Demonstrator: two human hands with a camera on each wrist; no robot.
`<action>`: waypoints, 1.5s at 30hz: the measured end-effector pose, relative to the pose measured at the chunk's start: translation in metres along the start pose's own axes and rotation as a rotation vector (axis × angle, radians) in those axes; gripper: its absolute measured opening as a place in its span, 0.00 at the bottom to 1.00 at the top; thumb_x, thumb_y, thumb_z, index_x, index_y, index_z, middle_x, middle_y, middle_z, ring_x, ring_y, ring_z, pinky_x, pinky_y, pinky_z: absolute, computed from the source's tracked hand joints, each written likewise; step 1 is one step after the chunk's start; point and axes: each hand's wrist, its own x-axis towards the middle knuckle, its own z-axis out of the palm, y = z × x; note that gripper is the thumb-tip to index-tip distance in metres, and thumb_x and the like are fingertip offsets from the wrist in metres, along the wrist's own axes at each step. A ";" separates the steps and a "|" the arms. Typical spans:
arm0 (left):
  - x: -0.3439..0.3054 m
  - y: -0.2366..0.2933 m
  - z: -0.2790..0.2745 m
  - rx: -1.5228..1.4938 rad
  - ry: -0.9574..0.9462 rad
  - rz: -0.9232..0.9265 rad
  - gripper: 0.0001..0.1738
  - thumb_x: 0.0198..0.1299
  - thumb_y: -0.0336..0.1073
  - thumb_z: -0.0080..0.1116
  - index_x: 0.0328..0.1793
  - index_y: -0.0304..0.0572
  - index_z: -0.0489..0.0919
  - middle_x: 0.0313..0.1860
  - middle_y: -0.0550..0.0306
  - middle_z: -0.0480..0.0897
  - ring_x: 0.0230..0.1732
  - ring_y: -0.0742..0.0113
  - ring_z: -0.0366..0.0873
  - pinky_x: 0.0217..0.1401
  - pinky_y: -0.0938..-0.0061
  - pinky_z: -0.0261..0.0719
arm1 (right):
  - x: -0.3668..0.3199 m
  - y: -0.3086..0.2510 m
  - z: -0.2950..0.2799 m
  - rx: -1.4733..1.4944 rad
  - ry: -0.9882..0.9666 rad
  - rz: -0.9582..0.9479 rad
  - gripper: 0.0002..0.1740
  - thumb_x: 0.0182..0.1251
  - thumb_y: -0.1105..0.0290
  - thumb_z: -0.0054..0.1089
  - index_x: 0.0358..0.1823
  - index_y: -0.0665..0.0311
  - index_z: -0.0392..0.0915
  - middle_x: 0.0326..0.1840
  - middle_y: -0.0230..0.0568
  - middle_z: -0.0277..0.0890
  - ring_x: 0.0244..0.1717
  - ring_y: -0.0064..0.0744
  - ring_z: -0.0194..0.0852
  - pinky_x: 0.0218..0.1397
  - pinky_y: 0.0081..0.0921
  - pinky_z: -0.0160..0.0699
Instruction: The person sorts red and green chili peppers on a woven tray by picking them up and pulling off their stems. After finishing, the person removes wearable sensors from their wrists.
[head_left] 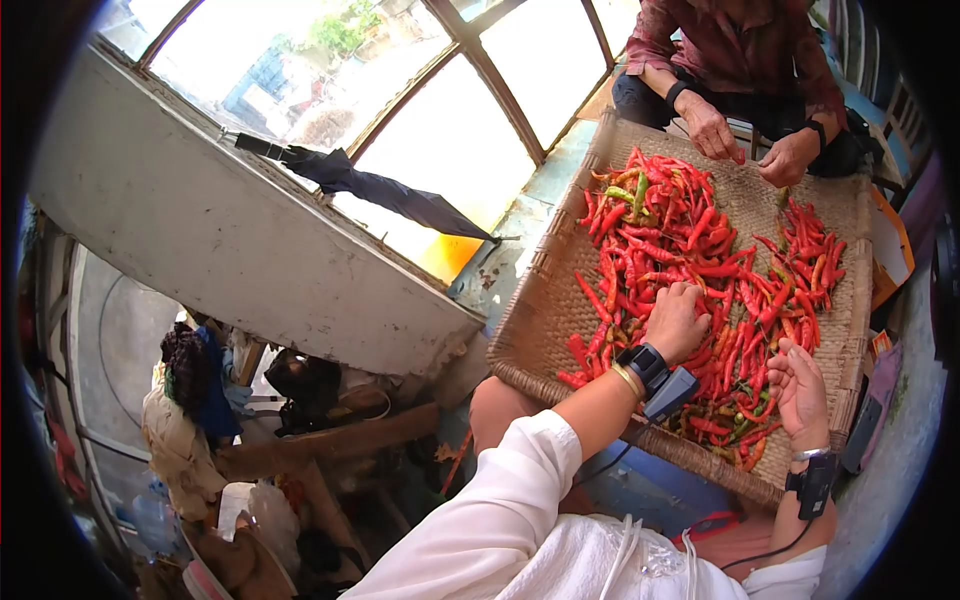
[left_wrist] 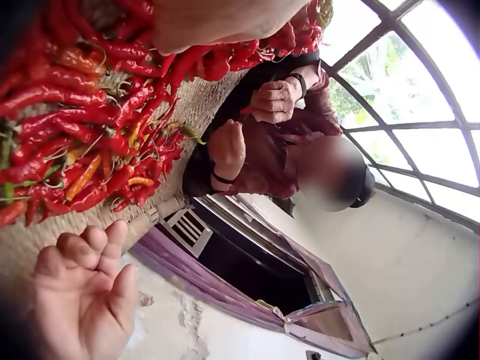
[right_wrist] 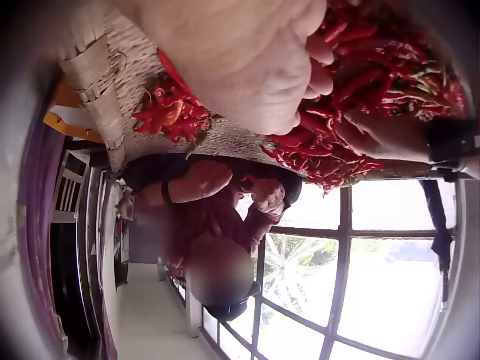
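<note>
My left hand reaches down into a pile of red chili peppers, its fingertips among them. From the right wrist view, the same left hand overlaps the peppers; I cannot tell whether it pinches one. Near the basket's right side hovers my right hand, fingers loosely curled. Its palm shows bare in the left wrist view, where this right hand is beside the peppers. The chilies lie in a shallow woven basket, mostly red, with a few green chili peppers among them.
Across the basket, another person sits with both hands over its far edge, a small red piece at the fingers. A folded dark umbrella leans along the window ledge at left. Bags and wood pieces clutter the lower left.
</note>
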 end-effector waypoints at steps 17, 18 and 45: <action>0.012 -0.031 -0.003 0.212 -0.005 0.040 0.10 0.49 0.38 0.55 0.36 0.42 0.77 0.35 0.50 0.75 0.36 0.51 0.75 0.39 0.62 0.73 | -0.005 0.012 0.003 -0.135 -0.151 0.090 0.11 0.63 0.68 0.48 0.43 0.64 0.70 0.28 0.33 0.73 0.23 0.17 0.72 0.22 0.12 0.70; 0.014 -0.028 -0.005 0.123 -0.081 0.030 0.12 0.51 0.38 0.54 0.39 0.42 0.77 0.34 0.50 0.76 0.37 0.51 0.75 0.39 0.62 0.73 | -0.004 0.013 0.002 -0.143 -0.141 0.089 0.11 0.63 0.68 0.48 0.43 0.64 0.70 0.27 0.33 0.73 0.23 0.16 0.72 0.22 0.11 0.70; 0.003 0.005 -0.013 0.200 -0.139 0.238 0.11 0.46 0.39 0.61 0.32 0.41 0.77 0.29 0.54 0.76 0.30 0.57 0.76 0.32 0.67 0.74 | -0.007 0.014 0.010 -0.361 -0.110 0.085 0.10 0.62 0.69 0.47 0.42 0.66 0.71 0.28 0.30 0.72 0.24 0.14 0.70 0.24 0.10 0.67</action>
